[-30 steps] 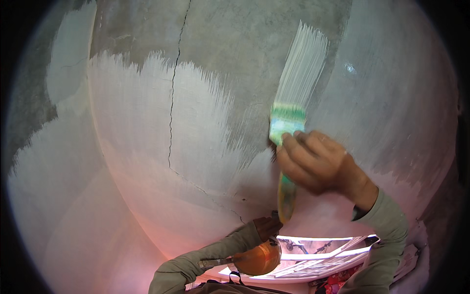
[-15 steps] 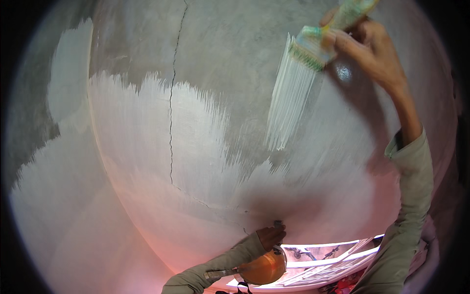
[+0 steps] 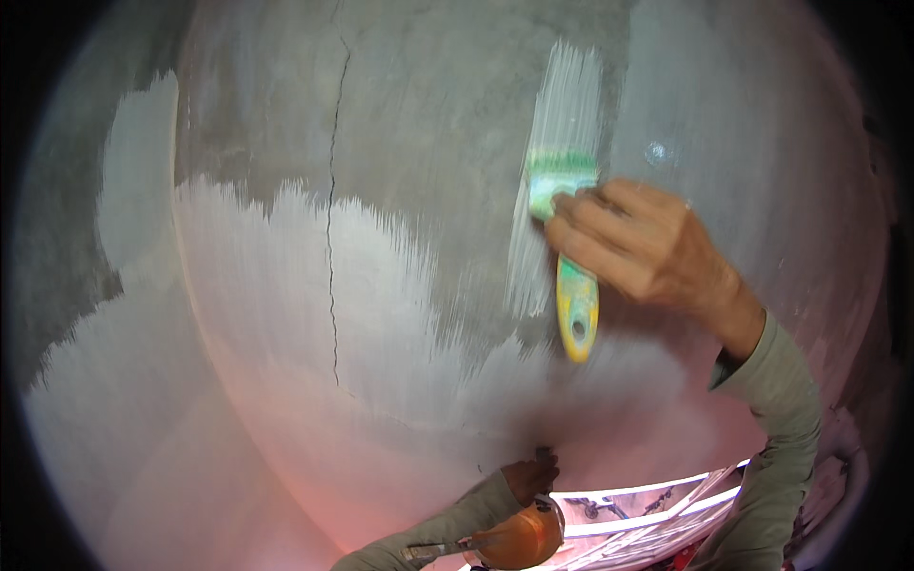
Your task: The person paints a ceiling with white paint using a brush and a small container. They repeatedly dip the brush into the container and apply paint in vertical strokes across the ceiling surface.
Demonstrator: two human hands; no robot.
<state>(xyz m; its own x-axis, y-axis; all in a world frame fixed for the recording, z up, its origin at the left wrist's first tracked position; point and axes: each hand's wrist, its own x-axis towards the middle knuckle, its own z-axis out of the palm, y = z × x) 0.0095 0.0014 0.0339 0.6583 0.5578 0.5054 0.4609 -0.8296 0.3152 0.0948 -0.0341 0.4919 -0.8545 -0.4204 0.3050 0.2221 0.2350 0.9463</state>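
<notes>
My right hand (image 3: 633,243) grips a green-and-yellow paintbrush (image 3: 578,314), its bristles upward against a vertical streak of fresh white paint (image 3: 566,100) on the grey wall (image 3: 447,114). My left hand (image 3: 528,476) is low in the middle beside the wall, fingers closed around something dark and small that I cannot make out. An orange round container (image 3: 524,533) sits just below it, with a flat-handled tool (image 3: 433,552) lying across its side. A crack runs down the partly painted wall, left of the brush.
A corner edge (image 3: 195,314) divides the wall from a partly painted surface on the left. Along the bottom right, a bright opening with white bars (image 3: 628,523) shows small dark shapes beyond it, with some red items at the edge.
My right hand swung up and right with the brush tilted, then came back down-left onto the white streak, handle now downward. My left hand stays low, slightly lower in the picture.
</notes>
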